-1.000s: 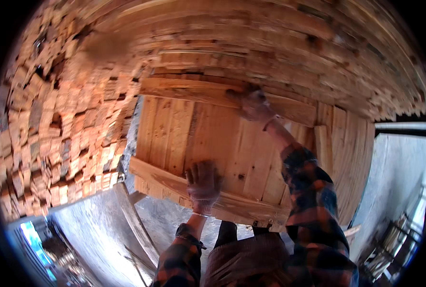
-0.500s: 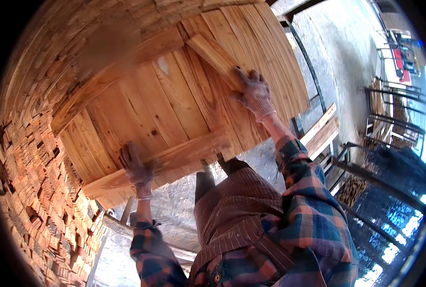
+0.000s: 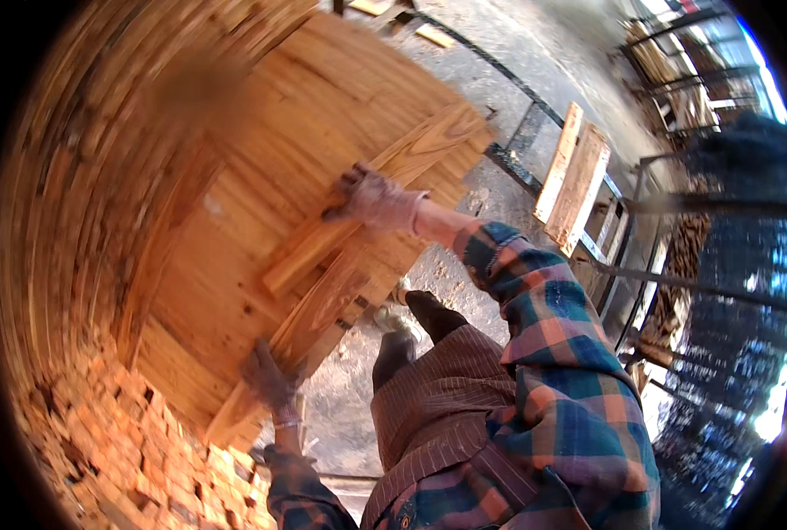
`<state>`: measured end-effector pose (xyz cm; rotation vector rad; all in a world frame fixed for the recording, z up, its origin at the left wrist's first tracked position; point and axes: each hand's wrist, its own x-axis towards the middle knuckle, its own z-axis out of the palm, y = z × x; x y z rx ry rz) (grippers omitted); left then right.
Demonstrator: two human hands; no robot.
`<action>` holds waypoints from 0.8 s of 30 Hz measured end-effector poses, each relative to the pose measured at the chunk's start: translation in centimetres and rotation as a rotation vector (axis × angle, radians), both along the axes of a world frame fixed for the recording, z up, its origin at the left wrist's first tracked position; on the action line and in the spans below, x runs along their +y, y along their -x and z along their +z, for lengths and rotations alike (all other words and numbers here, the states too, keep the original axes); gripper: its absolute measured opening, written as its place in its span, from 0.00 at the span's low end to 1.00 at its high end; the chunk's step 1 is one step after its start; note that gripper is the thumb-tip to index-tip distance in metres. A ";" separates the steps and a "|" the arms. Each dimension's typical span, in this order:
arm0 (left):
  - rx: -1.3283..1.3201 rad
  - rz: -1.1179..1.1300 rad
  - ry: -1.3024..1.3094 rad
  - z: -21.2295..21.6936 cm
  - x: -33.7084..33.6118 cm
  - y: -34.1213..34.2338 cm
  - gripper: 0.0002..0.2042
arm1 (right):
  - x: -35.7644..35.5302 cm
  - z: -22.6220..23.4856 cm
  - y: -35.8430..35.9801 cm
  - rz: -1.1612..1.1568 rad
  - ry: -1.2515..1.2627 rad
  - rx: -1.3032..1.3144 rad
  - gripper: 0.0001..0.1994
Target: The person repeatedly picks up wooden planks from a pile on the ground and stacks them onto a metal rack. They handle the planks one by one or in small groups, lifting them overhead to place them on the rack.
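Note:
My right hand, in a pale knitted glove, has its fingers bent over a short wooden board. This board lies at a slant on a broad panel of planks, its lower end beside the near edge strip. Lower left, my gloved left hand rests on that strip with its fingers stretched out and thumb apart. Its fingertips are slightly blurred. A second strip crosses the panel's right part.
Stacked wood rises close along the left side. To the right, two loose boards lie on a dark metal frame. Dark railings and more timber stand farther right.
My right hand has brought the short board left and down toward the near edge strip, turning it. My view has swung round, so the panel appears more tilted. My left hand stays on the strip.

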<state>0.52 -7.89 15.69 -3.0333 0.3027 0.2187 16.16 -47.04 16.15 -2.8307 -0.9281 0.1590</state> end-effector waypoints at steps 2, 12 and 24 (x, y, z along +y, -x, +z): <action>-0.053 -0.017 0.046 -0.8 0.7 0.6 0.48 | -0.6 -0.2 1.1 0.022 -0.003 -0.029 0.21; -0.057 -0.112 -0.111 -0.7 0.0 0.3 0.44 | -1.2 -0.3 1.5 -0.130 -0.229 0.109 0.18; 0.465 -0.095 0.965 -2.0 -52.5 0.4 0.34 | -47.3 -10.6 20.7 -1.416 -0.662 0.353 0.27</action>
